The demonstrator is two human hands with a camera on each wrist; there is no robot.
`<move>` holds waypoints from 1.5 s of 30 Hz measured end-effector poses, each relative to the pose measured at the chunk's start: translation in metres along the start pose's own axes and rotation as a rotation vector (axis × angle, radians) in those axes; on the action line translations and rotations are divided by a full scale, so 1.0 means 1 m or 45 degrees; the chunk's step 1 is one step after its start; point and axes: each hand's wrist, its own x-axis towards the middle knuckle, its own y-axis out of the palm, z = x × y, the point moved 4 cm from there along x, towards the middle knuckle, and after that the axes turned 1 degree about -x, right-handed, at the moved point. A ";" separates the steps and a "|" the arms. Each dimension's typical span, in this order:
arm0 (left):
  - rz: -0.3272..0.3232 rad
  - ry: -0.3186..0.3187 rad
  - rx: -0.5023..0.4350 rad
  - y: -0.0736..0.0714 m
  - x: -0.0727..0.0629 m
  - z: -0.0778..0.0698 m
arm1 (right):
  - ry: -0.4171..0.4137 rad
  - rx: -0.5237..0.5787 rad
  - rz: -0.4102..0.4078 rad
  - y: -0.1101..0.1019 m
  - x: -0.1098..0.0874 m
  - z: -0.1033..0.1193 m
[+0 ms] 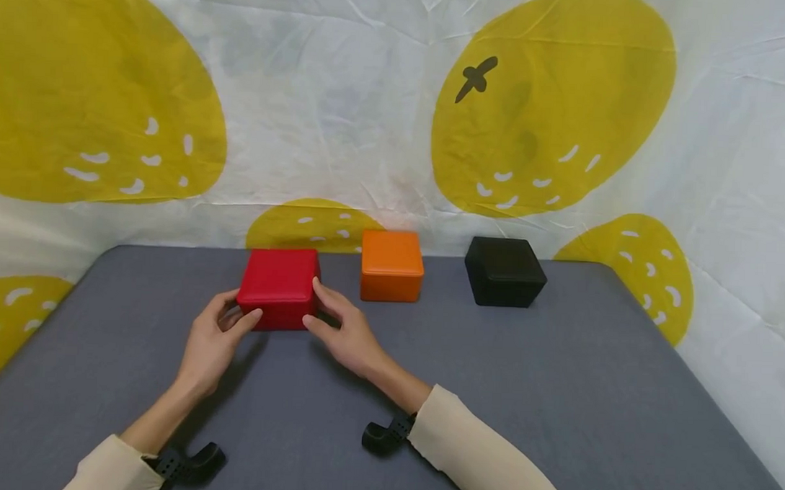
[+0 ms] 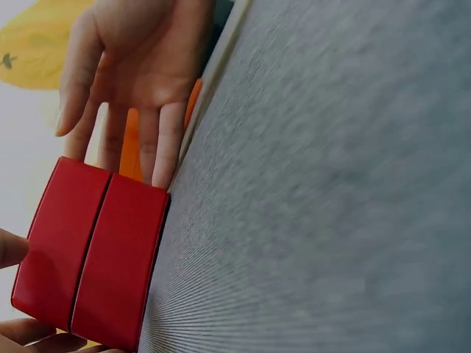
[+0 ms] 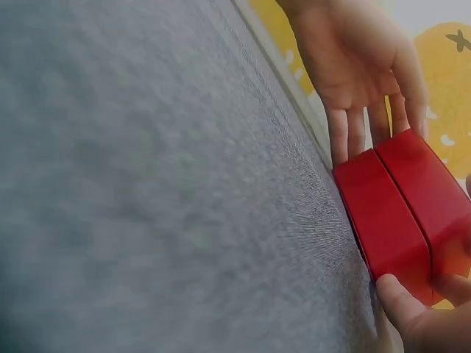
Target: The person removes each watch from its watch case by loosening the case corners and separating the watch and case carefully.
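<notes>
A glossy red box [image 1: 279,278] with a seam around its sides sits on the grey table, held from both sides. My left hand [image 1: 210,343] grips its left side, thumb on the front face and the other fingers along the side. My right hand [image 1: 350,337] holds the opposite side, with the thumb at the front right corner and the index finger higher up. The left wrist view shows the right hand's long fingers [image 2: 169,140] reaching along the red box. In the right wrist view, the left hand's far fingers partly disappear behind it.
To the right of the red box stands an orange box [image 1: 392,266], and further right a black box [image 1: 505,272], both near the back edge of the grey table [image 1: 491,393]. A white cloth with yellow fruit prints [image 1: 553,99] hangs behind.
</notes>
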 end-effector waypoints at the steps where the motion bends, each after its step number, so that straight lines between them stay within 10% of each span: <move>1: 0.015 0.007 -0.004 0.001 -0.002 -0.001 | -0.010 0.009 0.002 -0.002 -0.003 0.005; 19: 0.013 -0.033 -0.125 0.013 -0.034 -0.016 | -0.005 0.068 0.040 -0.017 -0.038 0.033; 45: 0.004 -0.050 -0.124 0.048 -0.065 -0.031 | 0.104 0.116 0.035 -0.049 -0.089 0.004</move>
